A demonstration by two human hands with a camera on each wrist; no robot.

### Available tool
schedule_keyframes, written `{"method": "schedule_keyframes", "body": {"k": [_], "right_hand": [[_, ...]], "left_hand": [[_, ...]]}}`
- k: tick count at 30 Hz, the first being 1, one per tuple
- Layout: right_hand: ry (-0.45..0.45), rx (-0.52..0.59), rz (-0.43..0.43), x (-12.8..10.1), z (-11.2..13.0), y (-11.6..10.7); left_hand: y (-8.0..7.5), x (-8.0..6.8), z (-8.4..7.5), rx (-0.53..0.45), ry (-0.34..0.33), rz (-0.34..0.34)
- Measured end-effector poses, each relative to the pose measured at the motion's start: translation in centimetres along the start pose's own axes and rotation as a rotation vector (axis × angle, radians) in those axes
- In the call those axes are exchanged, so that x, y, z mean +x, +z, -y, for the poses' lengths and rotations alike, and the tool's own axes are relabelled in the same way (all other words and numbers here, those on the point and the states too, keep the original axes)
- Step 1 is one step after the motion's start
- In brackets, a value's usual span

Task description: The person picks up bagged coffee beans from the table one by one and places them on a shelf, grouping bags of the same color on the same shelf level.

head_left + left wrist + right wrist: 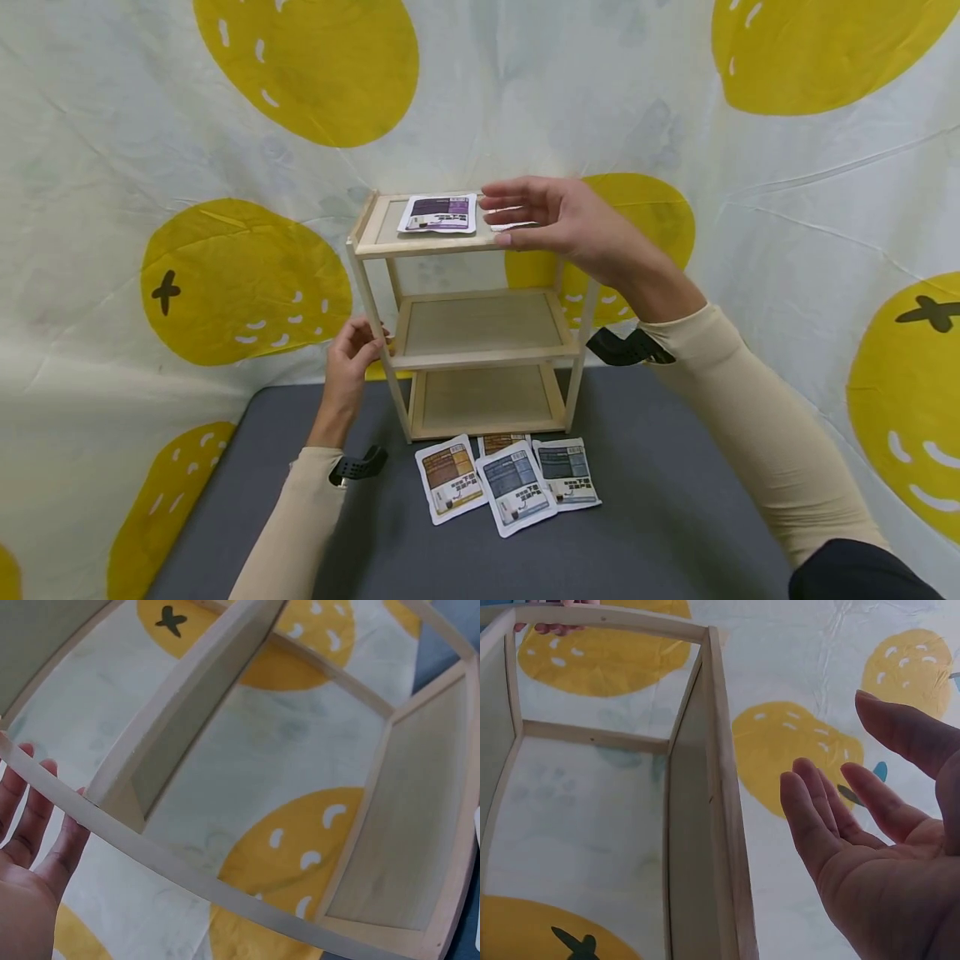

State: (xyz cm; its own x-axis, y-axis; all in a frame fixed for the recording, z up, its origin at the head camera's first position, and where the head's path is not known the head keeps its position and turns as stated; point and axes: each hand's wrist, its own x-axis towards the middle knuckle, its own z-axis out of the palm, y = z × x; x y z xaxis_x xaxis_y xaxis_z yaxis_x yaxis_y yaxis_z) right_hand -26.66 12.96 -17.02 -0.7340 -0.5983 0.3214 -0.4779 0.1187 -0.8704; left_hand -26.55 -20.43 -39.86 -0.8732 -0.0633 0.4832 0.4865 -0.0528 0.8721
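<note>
A small three-tier wooden shelf rack (480,362) stands on the grey table. My left hand (352,354) holds its left post at about middle-shelf height; in the left wrist view the fingers (64,851) pass behind the post (150,851). Over the right part of the top shelf hovers my right hand (551,217), fingers spread and loosely bent, nothing visibly gripped. A purple-labelled white packet (439,214) lies flat at the top shelf's left. Another white packet (512,220) shows partly behind my right fingers. The right wrist view shows that hand (877,855) apart from the frame.
Several packets lie before the rack: an orange-brown one (451,479), a blue-grey one (517,489) overlapping its neighbours, another blue-grey one (567,475), and a brown one (498,442) mostly covered. Behind hangs a white cloth (480,100) with yellow fruit prints.
</note>
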Motion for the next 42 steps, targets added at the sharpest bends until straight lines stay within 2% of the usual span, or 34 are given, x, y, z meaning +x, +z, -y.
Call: {"method": "schedule_keyframes", "body": {"k": [8, 18, 28, 35, 42], "right_hand": [[-0.017, -0.001, 0.025, -2.0, -0.7, 0.4], [-0.049, -0.05, 0.162, -3.6, -2.0, 1.3], [0.025, -0.033, 0.292, -4.9, -4.9, 3.1], [-0.017, -0.032, 0.392, -5.6, -7.2, 4.1], [0.015, -0.042, 0.403, -6.3, -8.9, 4.1]], "left_hand": [[0.1, 0.0, -0.1, 0.012, -0.022, 0.0], [0.1, -0.1, -0.2, 0.039, -0.04, -0.008], [0.1, -0.1, -0.3, 0.049, -0.05, -0.001], [0.2, 0.0, -0.3, 0.037, -0.051, -0.001], [0.1, 0.0, -0.3, 0.046, -0.049, 0.003]]}}
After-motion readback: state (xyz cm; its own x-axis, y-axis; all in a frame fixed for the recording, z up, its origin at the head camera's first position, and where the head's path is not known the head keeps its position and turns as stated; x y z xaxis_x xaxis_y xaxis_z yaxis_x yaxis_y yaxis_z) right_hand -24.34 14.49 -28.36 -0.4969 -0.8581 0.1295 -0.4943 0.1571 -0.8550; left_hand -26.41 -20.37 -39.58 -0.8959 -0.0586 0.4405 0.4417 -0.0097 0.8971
